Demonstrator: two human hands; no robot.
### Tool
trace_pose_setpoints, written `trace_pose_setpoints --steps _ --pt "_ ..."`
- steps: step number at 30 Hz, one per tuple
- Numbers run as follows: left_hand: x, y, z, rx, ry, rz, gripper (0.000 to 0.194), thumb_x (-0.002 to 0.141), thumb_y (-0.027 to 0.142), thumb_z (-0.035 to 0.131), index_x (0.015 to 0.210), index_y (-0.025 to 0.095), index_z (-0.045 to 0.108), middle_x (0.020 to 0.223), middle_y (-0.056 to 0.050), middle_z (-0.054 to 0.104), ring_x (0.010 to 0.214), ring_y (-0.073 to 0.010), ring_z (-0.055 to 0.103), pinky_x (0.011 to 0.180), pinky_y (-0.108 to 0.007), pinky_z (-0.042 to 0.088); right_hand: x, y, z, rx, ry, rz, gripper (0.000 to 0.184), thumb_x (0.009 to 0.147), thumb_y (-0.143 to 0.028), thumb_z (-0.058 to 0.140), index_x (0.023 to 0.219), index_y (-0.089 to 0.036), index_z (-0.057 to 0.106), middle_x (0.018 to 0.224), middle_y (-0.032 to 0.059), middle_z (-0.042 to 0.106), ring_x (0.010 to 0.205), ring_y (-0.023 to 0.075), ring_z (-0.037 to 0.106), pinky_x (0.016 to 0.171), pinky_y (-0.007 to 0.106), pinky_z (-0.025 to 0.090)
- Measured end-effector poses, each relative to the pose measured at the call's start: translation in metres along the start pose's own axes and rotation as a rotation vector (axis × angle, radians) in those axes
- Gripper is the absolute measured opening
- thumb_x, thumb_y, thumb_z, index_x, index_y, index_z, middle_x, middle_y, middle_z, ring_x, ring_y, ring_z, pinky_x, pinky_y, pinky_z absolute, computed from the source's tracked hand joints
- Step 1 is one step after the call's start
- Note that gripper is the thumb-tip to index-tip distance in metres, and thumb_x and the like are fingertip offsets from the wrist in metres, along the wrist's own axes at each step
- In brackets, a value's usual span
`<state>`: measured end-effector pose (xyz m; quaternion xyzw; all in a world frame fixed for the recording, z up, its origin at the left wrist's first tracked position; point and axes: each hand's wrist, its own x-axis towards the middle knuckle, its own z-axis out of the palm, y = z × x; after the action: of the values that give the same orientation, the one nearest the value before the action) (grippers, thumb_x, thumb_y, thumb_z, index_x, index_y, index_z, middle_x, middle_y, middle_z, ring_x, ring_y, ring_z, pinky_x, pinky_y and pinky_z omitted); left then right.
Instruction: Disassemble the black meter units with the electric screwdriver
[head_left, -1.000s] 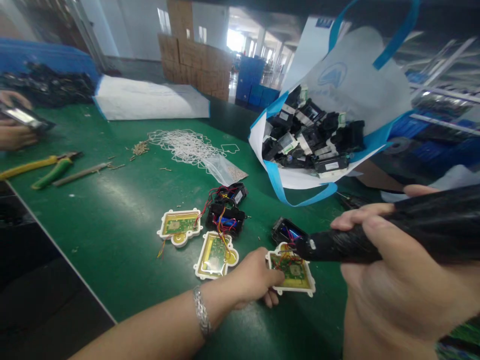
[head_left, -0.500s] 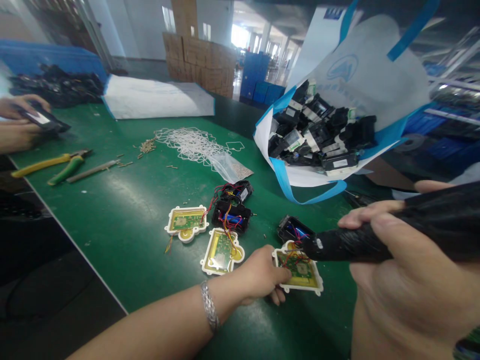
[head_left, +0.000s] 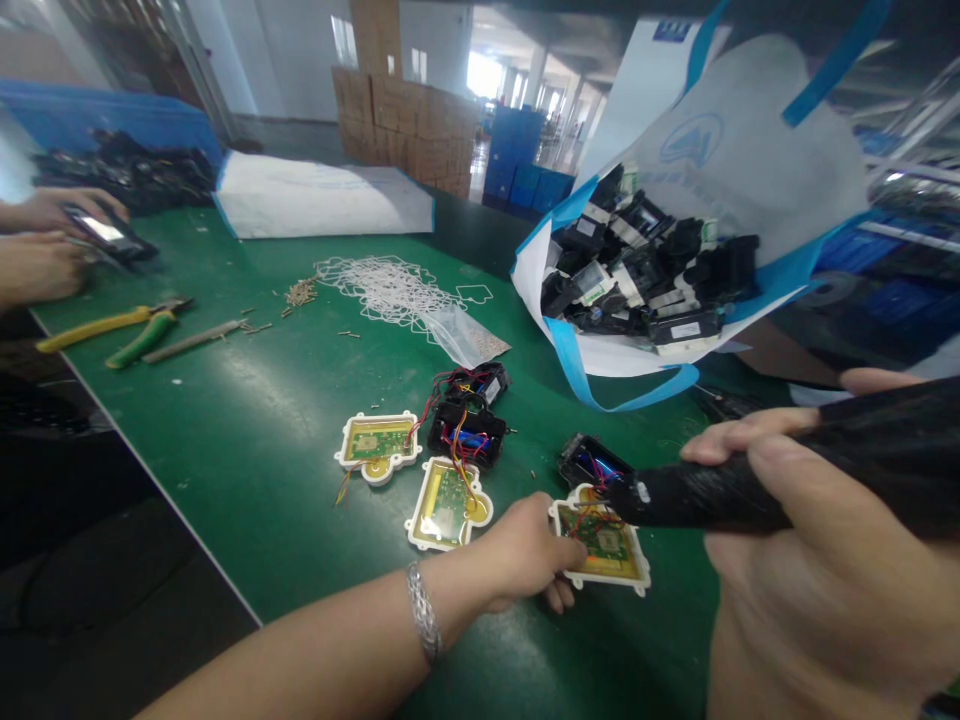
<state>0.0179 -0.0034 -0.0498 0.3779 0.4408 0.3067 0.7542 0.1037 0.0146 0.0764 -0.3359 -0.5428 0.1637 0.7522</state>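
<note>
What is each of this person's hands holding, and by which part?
Left hand: the white-rimmed circuit unit, by its left side. Right hand: the black tool, around its body.

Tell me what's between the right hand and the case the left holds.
The black tool, reaching from the right hand over the case, in the head view.

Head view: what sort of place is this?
Probably an electronics assembly or repair workshop: wired circuit boards and pliers on a green workbench, plus a bag of mostly black units.
</note>
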Motion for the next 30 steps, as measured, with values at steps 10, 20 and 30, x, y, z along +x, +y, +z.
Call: trace_pose_setpoints --steps 10,20,30 --pt "-0.003 0.002 0.003 0.069 0.054 -0.016 0.022 0.070 0.010 0.050 0.088 0.011 0.038 0.050 0.002 0.051 0.034 -0.0105 0.047 0.027 -0.016 0.037 -0.001 0.003 0.000 0.021 -0.037 0.008 0.029 0.058 -0.004 0.064 0.085 -0.012 0.057 0.059 0.0002 0.050 0.046 0.0201 0.051 0.046 0.037 0.048" --pt "-0.004 0.005 0.005 0.045 0.065 0.014 0.016 0.067 0.009 0.048 0.081 0.011 0.041 0.051 0.001 0.052 0.034 -0.0098 0.047 0.026 -0.014 0.036 -0.005 -0.001 0.000 -0.085 -0.036 0.071 0.022 0.061 -0.010 0.067 0.079 -0.018 0.059 0.061 0.0011 0.053 0.050 0.0236 0.054 0.050 0.039 0.049" --pt "0.001 -0.001 -0.001 -0.026 0.144 0.146 0.050 0.059 0.026 0.065 0.100 0.012 0.040 0.076 -0.005 0.058 0.053 -0.0146 0.057 0.041 -0.022 0.048 0.006 0.012 -0.007 0.073 -0.003 -0.017 0.021 0.057 -0.004 0.065 0.074 -0.012 0.058 0.055 0.0011 0.051 0.044 0.0211 0.051 0.043 0.034 0.046"
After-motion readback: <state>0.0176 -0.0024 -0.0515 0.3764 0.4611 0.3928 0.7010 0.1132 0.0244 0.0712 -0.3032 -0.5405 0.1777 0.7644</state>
